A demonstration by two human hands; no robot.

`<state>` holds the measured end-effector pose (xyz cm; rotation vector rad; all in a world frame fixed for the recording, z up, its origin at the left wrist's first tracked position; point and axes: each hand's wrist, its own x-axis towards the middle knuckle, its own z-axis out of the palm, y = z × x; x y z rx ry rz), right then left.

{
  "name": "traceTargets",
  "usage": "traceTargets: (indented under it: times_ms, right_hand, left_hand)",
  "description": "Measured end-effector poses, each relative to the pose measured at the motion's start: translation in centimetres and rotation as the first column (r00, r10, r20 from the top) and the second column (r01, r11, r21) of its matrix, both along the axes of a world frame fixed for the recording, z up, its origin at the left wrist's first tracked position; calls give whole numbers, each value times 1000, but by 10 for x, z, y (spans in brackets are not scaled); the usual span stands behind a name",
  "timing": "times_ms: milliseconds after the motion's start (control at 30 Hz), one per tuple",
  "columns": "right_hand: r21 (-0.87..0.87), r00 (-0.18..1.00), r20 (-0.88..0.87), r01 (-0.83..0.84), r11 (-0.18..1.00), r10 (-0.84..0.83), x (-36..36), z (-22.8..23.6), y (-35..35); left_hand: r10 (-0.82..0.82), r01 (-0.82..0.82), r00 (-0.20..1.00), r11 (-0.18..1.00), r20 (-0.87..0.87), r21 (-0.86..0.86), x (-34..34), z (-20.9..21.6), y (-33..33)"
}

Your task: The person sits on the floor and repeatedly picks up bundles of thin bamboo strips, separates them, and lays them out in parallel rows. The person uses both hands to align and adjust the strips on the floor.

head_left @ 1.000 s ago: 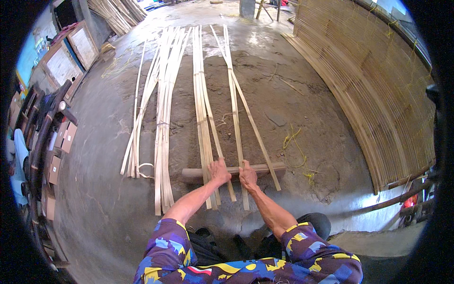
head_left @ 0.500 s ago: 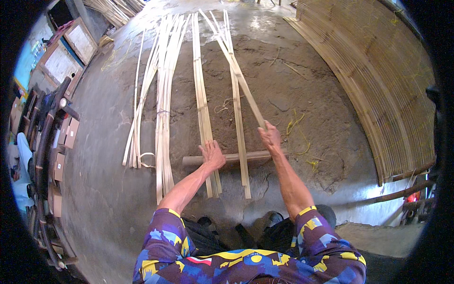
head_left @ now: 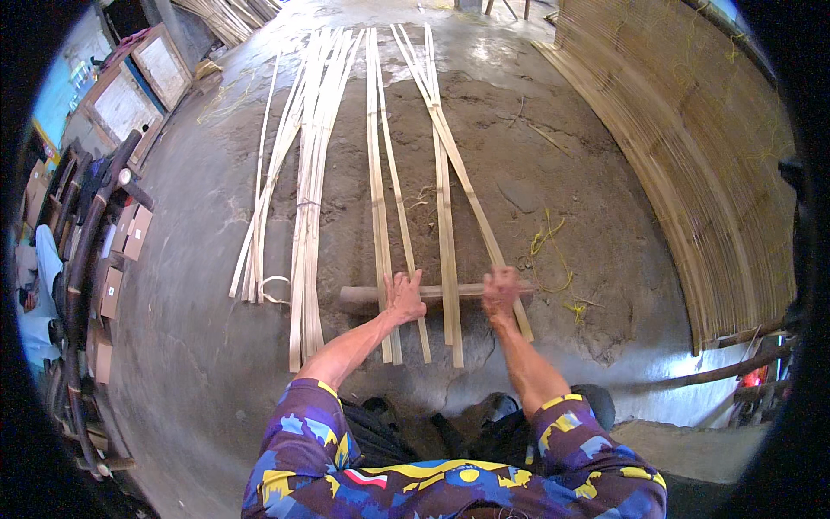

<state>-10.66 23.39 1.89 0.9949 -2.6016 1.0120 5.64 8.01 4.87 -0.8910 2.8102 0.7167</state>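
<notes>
Long pale bamboo strips lie lengthwise on the floor in front of me, their near ends across a short round bar (head_left: 359, 295). My left hand (head_left: 405, 297) is over the bar with its fingers apart, touching a single strip (head_left: 400, 203) that lies apart from the narrow group (head_left: 378, 190) on its left. My right hand (head_left: 501, 294), smeared by motion, is on a slanting strip (head_left: 471, 195) where it crosses the bar; its grip is unclear. Between my hands lies another pair of strips (head_left: 445, 225), overlapped by the slanting one farther off.
A thicker bundle of strips (head_left: 309, 199), tied near its middle, lies at left. A large slatted bamboo mat (head_left: 683, 173) stands along the right. Yellow twine (head_left: 566, 281) lies right of the bar. A dark bamboo frame (head_left: 95, 225) with brown boxes (head_left: 111, 292) lines the left.
My right hand has come down toward me, and the slanting strip's near end now lies past the bar. My left hand has shifted right, with one strip now separated from its group.
</notes>
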Motion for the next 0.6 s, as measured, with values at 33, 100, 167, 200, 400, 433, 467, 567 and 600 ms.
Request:
traceTargets:
  times_ms: [33, 100, 167, 200, 400, 433, 467, 567, 600]
  right_hand:
    - [-131, 968, -101, -243, 961, 231, 13, 3, -14]
    - [-321, 868, 223, -364, 874, 443, 43, 13, -41]
    - [-356, 606, 709, -135, 925, 361, 62, 32, -60]
    - [-378, 554, 760, -51, 924, 341, 67, 43, -68]
    - [-414, 826, 528, 52, 909, 194, 38, 102, -90]
    - [-400, 837, 515, 43, 916, 186, 32, 105, -89]
    - [-360, 856, 494, 41, 932, 154, 26, 106, -88]
    - [-120, 826, 562, 29, 992, 44, 16, 96, -84]
    - [-104, 830, 556, 19, 994, 43, 16, 88, -81]
  left_hand:
    - [45, -40, 993, 998, -105, 53, -4, -1, -1]
    - [132, -93, 937, 987, -324, 131, -18, 0, -4]
    - [205, -89, 830, 967, -519, 239, -31, 6, -9]
    - [277, -68, 722, 940, -634, 334, -35, 11, -13]
    - [122, -217, 929, 945, -349, -246, -4, 27, -41]
    - [128, -153, 984, 963, -122, -223, 5, 22, -41]
    - [134, -113, 988, 964, 71, -241, 13, 17, -41]
    - [154, -117, 969, 975, 195, -188, 24, -3, -38]
    - [160, -140, 968, 984, 195, -113, 24, -8, -37]
